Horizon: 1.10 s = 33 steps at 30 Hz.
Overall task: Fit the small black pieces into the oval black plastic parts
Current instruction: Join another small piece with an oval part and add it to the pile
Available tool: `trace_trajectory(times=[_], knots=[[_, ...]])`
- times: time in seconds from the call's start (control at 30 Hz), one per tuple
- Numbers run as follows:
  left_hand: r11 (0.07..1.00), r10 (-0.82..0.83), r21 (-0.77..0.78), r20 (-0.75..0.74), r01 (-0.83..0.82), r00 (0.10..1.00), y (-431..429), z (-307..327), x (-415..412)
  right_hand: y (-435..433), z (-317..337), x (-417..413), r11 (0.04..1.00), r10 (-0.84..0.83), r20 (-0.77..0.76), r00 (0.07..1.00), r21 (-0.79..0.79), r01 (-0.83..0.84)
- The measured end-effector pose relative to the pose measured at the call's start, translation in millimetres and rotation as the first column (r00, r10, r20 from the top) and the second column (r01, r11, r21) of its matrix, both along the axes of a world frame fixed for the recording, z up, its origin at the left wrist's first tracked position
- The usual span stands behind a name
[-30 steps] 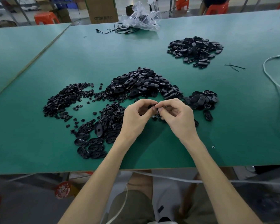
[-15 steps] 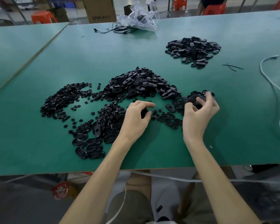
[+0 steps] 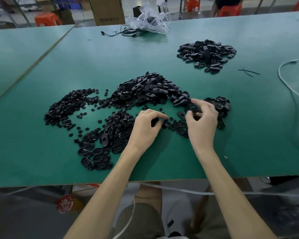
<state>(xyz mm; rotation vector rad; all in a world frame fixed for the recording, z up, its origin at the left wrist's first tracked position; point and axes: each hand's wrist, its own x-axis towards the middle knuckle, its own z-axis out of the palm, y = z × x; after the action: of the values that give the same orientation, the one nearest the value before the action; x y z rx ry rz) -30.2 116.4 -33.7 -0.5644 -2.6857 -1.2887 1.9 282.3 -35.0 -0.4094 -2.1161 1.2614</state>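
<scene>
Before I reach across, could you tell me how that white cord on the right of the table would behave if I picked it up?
The white cord would probably be floppy: it lies in loose curves. It looks thin, so likely light. One end runs off the green table, so it may drag or snag.

Big green-topped bench (image 3: 248, 135) with a pale wooden edge along the front, and a second green bench (image 3: 16, 54) butted up on the left with a thin seam between them. Behind them there's a grey concrete floor (image 3: 145, 2), a brown cardboard box (image 3: 107, 11) with printed lettering, and a few orange plastic stools (image 3: 47, 18) scattered about, one more at the far right corner. Blue bins (image 3: 69, 2) are stacked way back on the left. Lighting is even and soft, with a mild sheen on the green surface.
</scene>
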Motion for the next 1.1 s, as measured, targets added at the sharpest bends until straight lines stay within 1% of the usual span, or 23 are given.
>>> trace_trajectory(times=[0.1,0.17,0.23,0.5,0.67,0.8,0.9,1.0,1.1], knots=[[0.999,0.01,0.043,-0.01,-0.01,1.0,-0.3,0.2,0.9,-3.7,-5.6,-0.8,0.971,0.012,0.159,0.987,0.235,-0.049],[0.999,0.006,0.032,-0.013,-0.006,1.0,-0.5,-0.4,1.0,-4.6,-8.1,-1.5,0.951,-0.024,0.245,0.969,0.303,-0.053],[1.0,0.009,0.026,-0.009,-0.008,1.0,-0.6,-0.4,1.0,-4.3,-9.6,-1.9,0.945,-0.039,0.275,0.961,0.321,-0.054],[0.997,0.03,0.072,-0.017,-0.029,0.999,0.0,-0.6,0.6,-4.6,-9.8,-1.4,0.949,-0.028,0.272,0.962,0.31,-0.06],[0.993,0.039,0.109,-0.013,-0.037,0.999,-1.2,-0.6,-0.1,-5.3,-7.6,-1.8,0.958,0.002,0.251,0.968,0.276,-0.074],[0.988,0.047,0.146,-0.008,-0.045,0.999,-1.0,0.0,0.2,-5.0,-6.2,-1.3,0.976,0.083,0.207,0.975,0.179,-0.122],[0.982,0.07,0.174,-0.013,-0.066,0.997,-1.2,1.0,-0.1,-6.4,-3.5,-0.7,0.986,0.094,0.141,0.986,0.125,-0.112],[0.987,0.073,0.147,-0.02,-0.069,0.997,-1.8,2.1,0.3,-7.8,-1.3,0.5,0.986,0.137,0.084,0.987,0.088,-0.144],[0.994,0.092,0.065,-0.014,-0.091,0.996,-1.3,0.4,0.0,-7.5,-1.8,0.0,0.984,0.145,0.063,0.987,0.097,-0.151]])
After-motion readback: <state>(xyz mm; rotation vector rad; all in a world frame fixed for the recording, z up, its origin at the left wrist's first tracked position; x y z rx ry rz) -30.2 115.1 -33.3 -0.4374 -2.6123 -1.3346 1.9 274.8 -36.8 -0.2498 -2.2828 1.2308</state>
